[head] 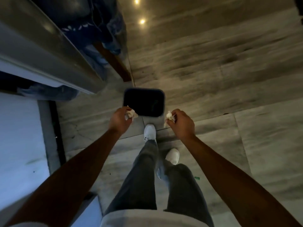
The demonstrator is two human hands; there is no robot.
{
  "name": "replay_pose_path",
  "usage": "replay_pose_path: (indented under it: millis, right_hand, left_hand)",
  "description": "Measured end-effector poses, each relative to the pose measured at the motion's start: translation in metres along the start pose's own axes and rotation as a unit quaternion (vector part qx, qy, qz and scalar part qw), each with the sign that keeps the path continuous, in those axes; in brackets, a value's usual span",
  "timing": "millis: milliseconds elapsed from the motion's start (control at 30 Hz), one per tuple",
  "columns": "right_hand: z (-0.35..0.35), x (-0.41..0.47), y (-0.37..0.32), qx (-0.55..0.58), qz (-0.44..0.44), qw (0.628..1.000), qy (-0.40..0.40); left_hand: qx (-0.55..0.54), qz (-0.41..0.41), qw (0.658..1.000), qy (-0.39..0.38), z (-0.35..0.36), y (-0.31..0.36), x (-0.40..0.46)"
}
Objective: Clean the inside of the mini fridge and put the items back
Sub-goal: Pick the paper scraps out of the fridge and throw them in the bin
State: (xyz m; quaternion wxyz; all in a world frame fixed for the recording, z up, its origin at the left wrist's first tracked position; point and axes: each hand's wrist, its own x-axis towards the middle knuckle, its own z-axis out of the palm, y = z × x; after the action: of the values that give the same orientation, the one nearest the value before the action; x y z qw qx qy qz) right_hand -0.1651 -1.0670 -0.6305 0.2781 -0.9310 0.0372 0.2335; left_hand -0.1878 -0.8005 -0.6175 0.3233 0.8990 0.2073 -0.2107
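I stand over a grey bin with a dark open mouth on the tiled floor. My left hand is closed around a crumpled white tissue at the bin's near left rim. My right hand grips a second crumpled white tissue just right of the bin's near right corner. One white shoe rests at the bin's base. The mini fridge's inside is not visible.
A grey appliance or door edge runs along the left, with a white surface below it. Blue fabric hangs at the upper left beside a brown wooden strip. Glossy grey floor tiles stretch to the right.
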Motion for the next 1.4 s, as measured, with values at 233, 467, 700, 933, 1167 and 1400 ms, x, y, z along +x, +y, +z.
replay_pose_path:
  millis: [233,467,700,933,1167,1400]
  right_hand:
    - [0.085,0.088,0.015,0.008,-0.029,0.999,-0.011]
    - [0.153,0.148,0.036,-0.001,-0.044,0.998,-0.039]
    - [0.173,0.175,0.039,-0.036,-0.064,0.997,-0.031]
    - [0.153,0.163,0.03,-0.129,-0.123,0.983,-0.052]
    - [0.067,0.1,0.011,-0.173,-0.149,0.973,-0.027]
    - [-0.06,0.019,-0.028,-0.011,-0.132,0.991,0.008]
  left_hand:
    - [0.055,0.005,0.998,0.024,0.061,-0.038,0.077]
    - [0.083,-0.008,0.996,0.029,0.108,-0.072,0.134]
    - [0.07,0.004,0.997,0.025,0.126,-0.086,0.161]
    - [0.266,-0.011,0.963,-0.033,0.11,-0.087,0.15]
    - [0.263,0.036,0.964,-0.007,0.062,-0.041,0.082]
    - [0.146,0.063,0.987,0.016,-0.001,0.035,-0.004]
